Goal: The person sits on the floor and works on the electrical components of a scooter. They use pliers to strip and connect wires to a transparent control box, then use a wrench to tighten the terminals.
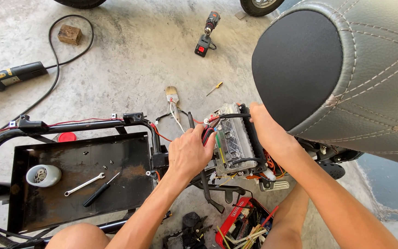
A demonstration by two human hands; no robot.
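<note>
My left hand [190, 150] pinches the wires [207, 134] beside the ribbed metal controller [232, 140], on the frame under the seat [346, 69]; right hand [261, 123] grips its far edge. Rigid, probably heavy: hold the casing, not the leads.

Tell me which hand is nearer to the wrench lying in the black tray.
Left. The left hand grips the wires just right of the tray that holds the wrench; the right hand is farther right, beyond the controller box.
</note>
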